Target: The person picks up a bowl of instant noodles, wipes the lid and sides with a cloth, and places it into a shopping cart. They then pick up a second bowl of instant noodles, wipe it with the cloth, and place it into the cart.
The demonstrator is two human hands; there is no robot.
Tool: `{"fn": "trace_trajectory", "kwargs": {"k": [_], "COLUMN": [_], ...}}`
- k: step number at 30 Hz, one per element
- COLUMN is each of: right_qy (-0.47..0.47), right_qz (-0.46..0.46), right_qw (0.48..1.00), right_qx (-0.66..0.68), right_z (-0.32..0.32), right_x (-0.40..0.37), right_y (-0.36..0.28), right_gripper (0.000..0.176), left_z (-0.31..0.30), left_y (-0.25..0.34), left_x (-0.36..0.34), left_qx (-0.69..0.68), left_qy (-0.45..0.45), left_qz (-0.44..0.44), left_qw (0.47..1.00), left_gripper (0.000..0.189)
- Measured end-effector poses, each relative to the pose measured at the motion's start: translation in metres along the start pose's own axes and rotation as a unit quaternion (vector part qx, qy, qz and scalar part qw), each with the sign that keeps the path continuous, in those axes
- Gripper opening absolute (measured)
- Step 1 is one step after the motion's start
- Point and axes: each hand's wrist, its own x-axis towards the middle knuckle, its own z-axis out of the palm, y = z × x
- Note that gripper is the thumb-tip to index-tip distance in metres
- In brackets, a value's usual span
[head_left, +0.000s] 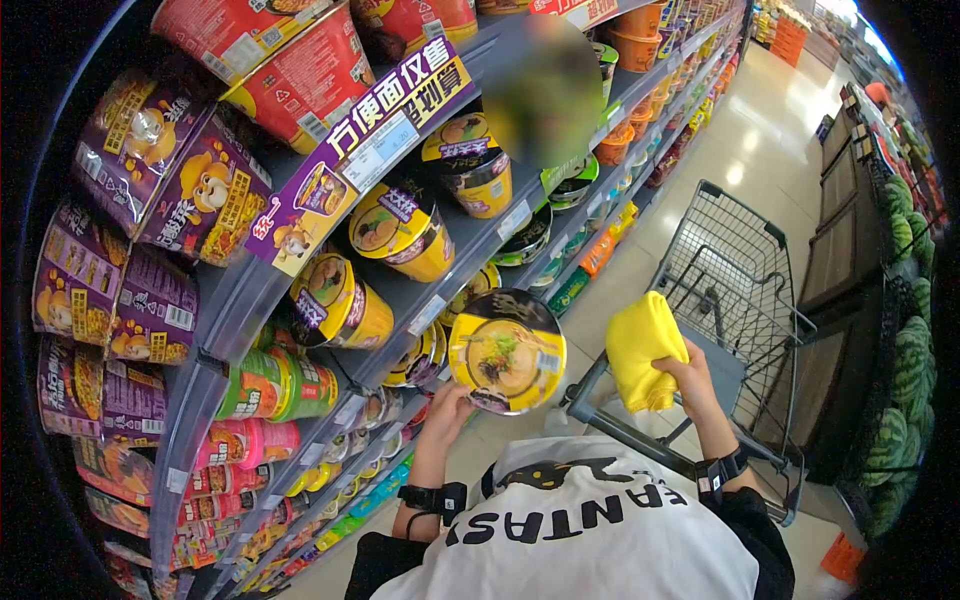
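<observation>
My left hand [449,411] grips the lower edge of a round instant noodle bowl [508,352], whose yellow and black lid with a picture of noodles faces me. A folded yellow cloth [643,352] is in my right hand [684,374], the fingers closed around its right side. Yellow noodle cups [402,236] with black-and-yellow lids sit on the shelf just above the bowl. The underside of the bowl and part of my left fingers are hidden.
Tall shelves [215,350] of packaged noodles run along my left. A wire shopping cart [735,270] stands ahead to the right, its handle near my waist. Watermelons [905,370] fill a dark stand at the far right. A tiled aisle [760,110] stretches ahead.
</observation>
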Motion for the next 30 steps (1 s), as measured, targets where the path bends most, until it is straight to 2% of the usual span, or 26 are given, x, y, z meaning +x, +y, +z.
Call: {"fn": "trace_trajectory", "kwargs": {"k": [3, 5, 8, 9, 12, 18, 21, 24, 30], "right_qy": [-0.037, -0.057, -0.046, -0.022, -0.005, 0.014, 0.007, 0.026, 0.035], "right_qz": [-0.067, -0.114, -0.276, -0.301, -0.306, -0.235, -0.253, -0.268, -0.224], "right_qw": [0.994, 0.981, 0.923, 0.916, 0.921, 0.947, 0.943, 0.935, 0.962], "right_qx": [-0.078, -0.145, -0.263, -0.265, -0.243, -0.218, -0.217, -0.232, -0.151], "right_z": [0.008, 0.020, 0.033, 0.038, 0.038, 0.028, 0.019, 0.019, 0.013], "right_x": [-0.002, -0.005, -0.007, -0.011, -0.015, -0.020, -0.021, -0.025, -0.028], "right_y": [-0.006, -0.017, -0.028, -0.038, -0.045, -0.046, -0.043, -0.044, -0.039], "right_gripper": [0.035, 0.033, 0.035, 0.036, 0.035, 0.030, 0.029, 0.030, 0.030], "left_z": [0.009, 0.028, 0.062, 0.068, 0.055, 0.059, 0.070, 0.081, 0.082], "left_y": [0.009, 0.021, 0.039, 0.042, 0.033, 0.016, 0.017, 0.025, 0.022], "left_x": [-0.001, -0.003, -0.009, -0.008, 0.005, 0.016, 0.013, 0.011, 0.024], "left_qx": [0.004, 0.044, 0.050, 0.043, -0.012, -0.053, -0.084, -0.089, -0.096], "left_qy": [-0.083, -0.101, -0.142, -0.158, -0.178, -0.232, -0.254, -0.218, -0.194], "left_qz": [-0.005, 0.003, 0.044, 0.063, -0.013, -0.085, -0.080, -0.074, -0.074], "left_qw": [0.997, 0.994, 0.988, 0.985, 0.984, 0.968, 0.960, 0.969, 0.973], "left_gripper": [0.039, 0.047, 0.060, 0.065, 0.074, 0.071, 0.069, 0.068, 0.062]}}
